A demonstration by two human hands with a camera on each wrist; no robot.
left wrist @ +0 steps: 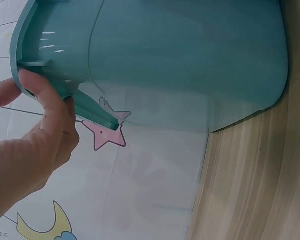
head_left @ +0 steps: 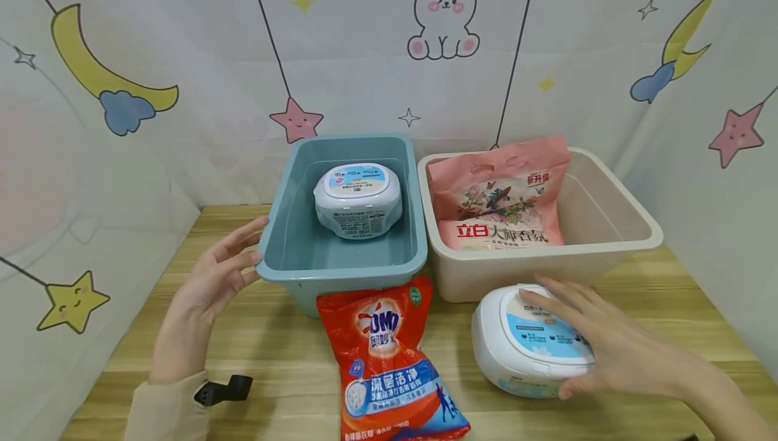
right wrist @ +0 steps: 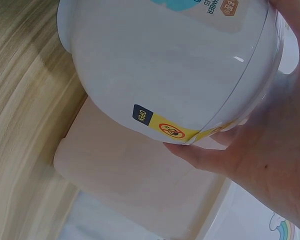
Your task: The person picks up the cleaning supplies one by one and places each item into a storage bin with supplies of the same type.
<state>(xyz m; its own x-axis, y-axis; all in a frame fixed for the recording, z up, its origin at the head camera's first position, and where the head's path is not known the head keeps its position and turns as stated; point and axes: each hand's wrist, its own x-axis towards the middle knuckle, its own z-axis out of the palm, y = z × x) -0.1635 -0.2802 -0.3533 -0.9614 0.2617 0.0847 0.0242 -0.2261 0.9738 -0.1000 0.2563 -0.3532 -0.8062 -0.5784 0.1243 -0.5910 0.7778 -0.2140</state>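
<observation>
My left hand [head_left: 206, 286] grips the left rim of a teal plastic bin [head_left: 343, 277], its fingers at the lip and partly under it in the left wrist view. Inside that bin sits a white lidded tub [head_left: 358, 215] with a blue label. My right hand [head_left: 614, 343] holds a second white lidded tub [head_left: 516, 360], thumb at the near side and fingers across the lid. An "OPEN" tab [right wrist: 143, 115] shows on this tub in the right wrist view. It is in front of a beige bin [head_left: 486, 269].
A pink bag of laundry powder [head_left: 501, 204] leans inside the beige bin. In front of the teal bin lies a red detergent bag [head_left: 389, 367] on the wooden table [head_left: 279, 353]. A patterned white curtain [head_left: 365, 42] hangs behind and along both sides.
</observation>
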